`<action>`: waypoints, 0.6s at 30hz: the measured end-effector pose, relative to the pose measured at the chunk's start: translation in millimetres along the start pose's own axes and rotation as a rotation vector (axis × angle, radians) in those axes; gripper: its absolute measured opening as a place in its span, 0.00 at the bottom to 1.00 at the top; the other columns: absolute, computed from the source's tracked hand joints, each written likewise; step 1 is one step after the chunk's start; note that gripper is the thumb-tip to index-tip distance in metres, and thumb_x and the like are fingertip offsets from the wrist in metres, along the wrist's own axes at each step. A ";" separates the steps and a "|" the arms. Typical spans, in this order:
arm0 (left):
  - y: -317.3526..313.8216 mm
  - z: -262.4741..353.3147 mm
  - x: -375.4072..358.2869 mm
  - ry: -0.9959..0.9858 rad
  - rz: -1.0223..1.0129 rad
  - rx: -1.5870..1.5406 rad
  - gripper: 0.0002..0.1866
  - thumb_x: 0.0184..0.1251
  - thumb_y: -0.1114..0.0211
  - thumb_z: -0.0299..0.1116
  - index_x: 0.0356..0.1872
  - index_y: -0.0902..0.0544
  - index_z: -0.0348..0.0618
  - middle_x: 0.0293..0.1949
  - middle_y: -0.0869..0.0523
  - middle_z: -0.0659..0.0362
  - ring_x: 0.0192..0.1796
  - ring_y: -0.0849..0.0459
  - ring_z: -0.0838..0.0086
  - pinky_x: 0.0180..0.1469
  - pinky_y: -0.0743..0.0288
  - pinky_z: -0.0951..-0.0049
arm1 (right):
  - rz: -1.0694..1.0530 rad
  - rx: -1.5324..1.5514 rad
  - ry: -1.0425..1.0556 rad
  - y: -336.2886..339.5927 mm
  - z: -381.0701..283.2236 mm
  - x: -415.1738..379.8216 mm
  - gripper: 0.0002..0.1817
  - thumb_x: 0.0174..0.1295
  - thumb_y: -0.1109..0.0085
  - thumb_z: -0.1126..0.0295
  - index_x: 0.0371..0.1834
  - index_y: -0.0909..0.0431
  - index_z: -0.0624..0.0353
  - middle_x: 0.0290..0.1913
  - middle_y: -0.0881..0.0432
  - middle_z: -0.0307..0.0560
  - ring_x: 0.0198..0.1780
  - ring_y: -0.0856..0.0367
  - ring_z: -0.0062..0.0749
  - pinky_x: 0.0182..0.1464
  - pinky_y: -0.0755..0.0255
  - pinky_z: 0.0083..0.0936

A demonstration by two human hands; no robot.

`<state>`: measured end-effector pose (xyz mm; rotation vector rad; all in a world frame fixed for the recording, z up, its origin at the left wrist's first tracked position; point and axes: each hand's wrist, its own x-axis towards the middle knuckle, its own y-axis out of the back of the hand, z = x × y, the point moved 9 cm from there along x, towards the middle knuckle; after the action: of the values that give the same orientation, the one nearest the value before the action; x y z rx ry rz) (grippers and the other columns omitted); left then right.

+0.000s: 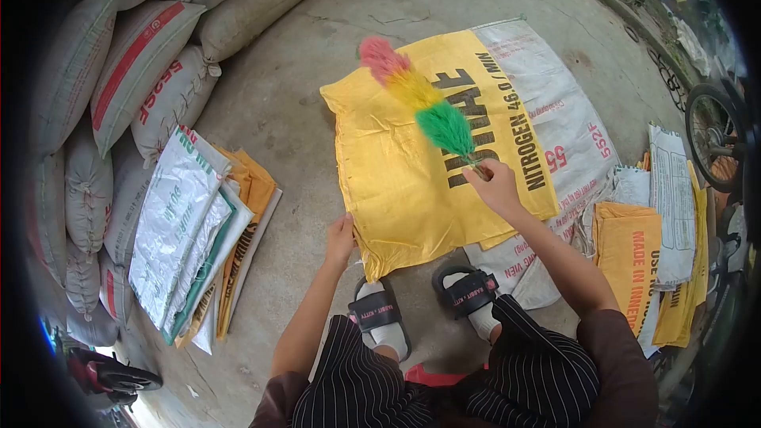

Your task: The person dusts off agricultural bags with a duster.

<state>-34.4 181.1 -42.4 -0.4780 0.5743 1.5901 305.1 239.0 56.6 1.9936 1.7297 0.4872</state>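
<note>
A feather-style duster in pink, yellow and green extends over a yellow woven sack printed with black letters. My right hand is closed round the duster's short handle. At the sack's near left edge, my left hand pinches the yellow material. The yellow sack lies flat on the floor and partly covers a white woven sack with red print. Whether the duster's fibres touch the sack is hard to tell.
Full sacks are piled along the left. A stack of folded bags lies beside them, and more folded bags lie at the right. A bicycle wheel stands at the far right. My sandalled feet are just below the yellow sack.
</note>
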 end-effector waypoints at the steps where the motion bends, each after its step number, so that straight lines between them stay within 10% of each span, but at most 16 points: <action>1: -1.2 -10.3 -2.1 0.020 0.013 -0.017 0.15 0.68 0.49 0.37 0.42 0.24 0.33 0.36 0.18 0.56 0.37 0.19 0.75 0.38 0.23 0.73 | -0.092 -0.062 -0.026 -15.4 10.8 -22.8 0.20 0.46 0.34 0.56 0.24 0.25 0.64 0.13 0.34 0.39 0.16 0.38 0.21 0.21 0.41 0.21; 6: -61.8 -22.7 -23.7 0.085 -0.281 -0.159 0.14 0.66 0.46 0.36 0.41 0.23 0.34 0.35 0.18 0.57 0.34 0.19 0.77 0.35 0.23 0.74 | -0.410 0.009 -0.210 -91.4 0.3 -104.3 0.26 0.42 0.32 0.51 0.30 0.25 0.65 0.15 0.33 0.39 0.18 0.35 0.23 0.22 0.38 0.24; 14: -55.1 -2.4 -22.7 -0.189 -0.089 0.015 0.13 0.62 0.47 0.27 0.46 0.27 0.31 0.42 0.20 0.53 0.42 0.21 0.71 0.46 0.28 0.72 | -0.429 0.110 -0.114 -103.8 4.0 -126.4 0.19 0.49 0.37 0.58 0.35 0.26 0.65 0.15 0.31 0.43 0.17 0.35 0.27 0.22 0.41 0.28; 18: -14.6 21.7 -14.8 -0.479 0.119 0.159 0.15 0.65 0.52 0.28 0.51 0.30 0.32 0.42 0.20 0.53 0.43 0.22 0.71 0.47 0.29 0.74 | 0.017 -0.021 -0.162 -17.9 35.5 -85.3 0.12 0.49 0.39 0.66 0.31 0.25 0.64 0.14 0.32 0.41 0.15 0.36 0.26 0.21 0.41 0.27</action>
<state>-17.7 183.7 -17.6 0.0623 0.3618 1.6814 296.7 152.8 19.5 1.9767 1.6042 0.3371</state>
